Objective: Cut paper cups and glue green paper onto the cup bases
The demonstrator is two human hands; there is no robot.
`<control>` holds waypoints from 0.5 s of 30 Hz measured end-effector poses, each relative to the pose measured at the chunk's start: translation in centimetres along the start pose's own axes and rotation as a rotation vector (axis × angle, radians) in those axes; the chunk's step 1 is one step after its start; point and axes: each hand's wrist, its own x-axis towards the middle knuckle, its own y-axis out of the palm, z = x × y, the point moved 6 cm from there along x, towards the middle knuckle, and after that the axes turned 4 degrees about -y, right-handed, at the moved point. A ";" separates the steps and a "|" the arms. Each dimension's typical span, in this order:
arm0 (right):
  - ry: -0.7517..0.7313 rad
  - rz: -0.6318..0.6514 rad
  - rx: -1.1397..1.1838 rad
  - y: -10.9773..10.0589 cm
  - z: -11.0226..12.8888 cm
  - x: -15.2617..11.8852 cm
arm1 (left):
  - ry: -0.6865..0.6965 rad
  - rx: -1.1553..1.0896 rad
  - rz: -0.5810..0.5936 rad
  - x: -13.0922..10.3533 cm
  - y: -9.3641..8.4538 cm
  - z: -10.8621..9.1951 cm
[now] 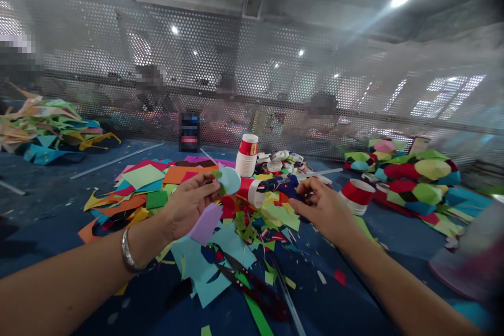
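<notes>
My left hand [192, 202] pinches a light blue paper piece [230, 181] with a rounded edge, and a bit of green paper shows beside it at the fingertips. A purple paper piece [207, 224] is just below this hand. My right hand [318, 202] has its fingers around the back of a blue glue gun [286, 186] with a small red light. The gun's nozzle points left, towards the mouth of a red and white paper cup [252, 192] that lies on its side. Whether the nozzle touches the cup, I cannot tell.
Scissors [246, 278] and a clear glue stick [289, 299] lie in front among paper scraps. Stacked paper cups [247, 156] stand behind, another cup [357, 195] at right. Coloured paper shapes [417, 176] are piled on the right. A perforated metal screen [220, 58] closes the back.
</notes>
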 end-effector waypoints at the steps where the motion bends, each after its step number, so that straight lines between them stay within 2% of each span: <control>1: -0.002 -0.003 -0.008 -0.2 -0.1 0.0 | -0.023 0.010 0.013 -0.2 0.2 0.4; 6: -0.022 0.023 -0.056 -0.5 -0.1 0.1 | -0.121 0.130 0.081 -0.6 1.0 2.2; 9: -0.036 0.058 -0.050 -0.2 0.0 0.0 | -0.145 0.165 0.065 -0.3 1.1 2.5; 15: -0.094 0.067 -0.015 0.3 0.5 -0.2 | -0.201 0.207 0.106 -0.2 1.6 3.0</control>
